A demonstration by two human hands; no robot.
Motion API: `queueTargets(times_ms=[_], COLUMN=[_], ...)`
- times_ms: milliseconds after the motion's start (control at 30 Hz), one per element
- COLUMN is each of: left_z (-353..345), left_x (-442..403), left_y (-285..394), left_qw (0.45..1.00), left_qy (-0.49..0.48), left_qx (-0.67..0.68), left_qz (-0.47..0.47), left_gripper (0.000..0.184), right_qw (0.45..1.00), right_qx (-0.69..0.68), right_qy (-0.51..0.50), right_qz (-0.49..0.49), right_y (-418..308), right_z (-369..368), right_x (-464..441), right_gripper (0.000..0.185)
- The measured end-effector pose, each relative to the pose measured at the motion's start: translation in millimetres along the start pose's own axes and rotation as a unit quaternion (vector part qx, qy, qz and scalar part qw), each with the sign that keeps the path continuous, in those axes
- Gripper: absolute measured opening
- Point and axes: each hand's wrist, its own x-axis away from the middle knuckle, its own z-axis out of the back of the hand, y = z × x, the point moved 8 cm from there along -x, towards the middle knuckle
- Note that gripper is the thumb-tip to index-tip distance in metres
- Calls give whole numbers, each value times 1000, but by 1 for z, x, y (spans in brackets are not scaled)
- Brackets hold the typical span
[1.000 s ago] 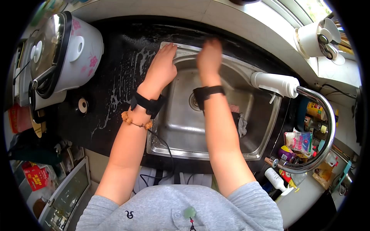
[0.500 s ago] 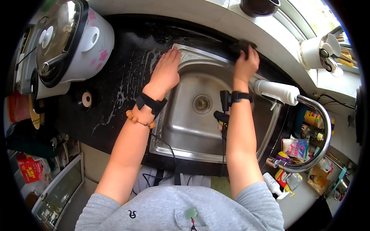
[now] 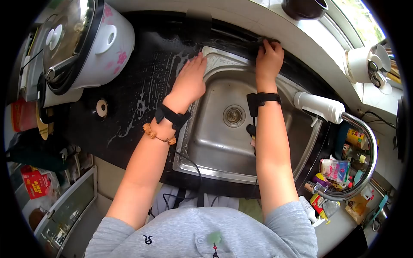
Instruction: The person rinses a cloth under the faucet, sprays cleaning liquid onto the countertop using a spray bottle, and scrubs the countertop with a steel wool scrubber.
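Observation:
My left hand (image 3: 189, 79) lies with fingers stretched over the back left corner of the metal sink (image 3: 206, 173), holding nothing. Behind the sink, my right hand (image 3: 269, 60) has its fingers curled down on a small dark pad (image 3: 271, 40) against the black countertop (image 3: 146, 81). Most of the pad is hidden under the fingers, so I cannot tell its exact kind. Wet, foamy streaks cover the counter left of the sink. Both wrists wear black straps, and a cable hangs by the right one over the basin.
A white rice cooker (image 3: 107, 47) stands at the left. The white tap (image 3: 318, 106) with its curved metal spout (image 3: 373, 159) is right of the sink. A white utensil holder (image 3: 358, 64) and a dark pot (image 3: 304, 7) sit on the sill. Several bottles and packets lie at lower right.
My right hand has moved left and farther back along the counter behind the sink, with the dark pad under it. My left hand stays near the sink's corner. The view has shifted slightly.

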Motion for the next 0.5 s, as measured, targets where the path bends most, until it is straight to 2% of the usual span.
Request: queueTargets(times_ms=[33,100,167,233,300,400,500], left_z=[-1,0,15,47,67,87,101], left_x=[3,10,21,41,66,112,161], left_y=[1,7,16,32,33,19,-4], left_qw=[1000,1000,1000,1000,999,996,988], left_qy=[8,4,-11,-9,-1,18,43], left_qx=[3,5,3,5,28,63,80], left_qz=[1,-8,-4,9,19,64,122], left_gripper=[62,62,63,57,52,46,38], right_qw=[1000,998,984,983,970,917,862], right_qx=[10,-64,-165,-146,-187,-241,-276], right_qy=[-2,9,-48,-96,-141,-261,-347], right_qz=[-20,-3,42,58,73,181,246], right_y=[-1,-31,-76,-106,-140,-213,-248], right_z=[-4,-15,-33,-62,-67,-68,-18], right_x=[1,-1,7,31,42,99,156], right_gripper=[29,29,30,31,31,32,34])
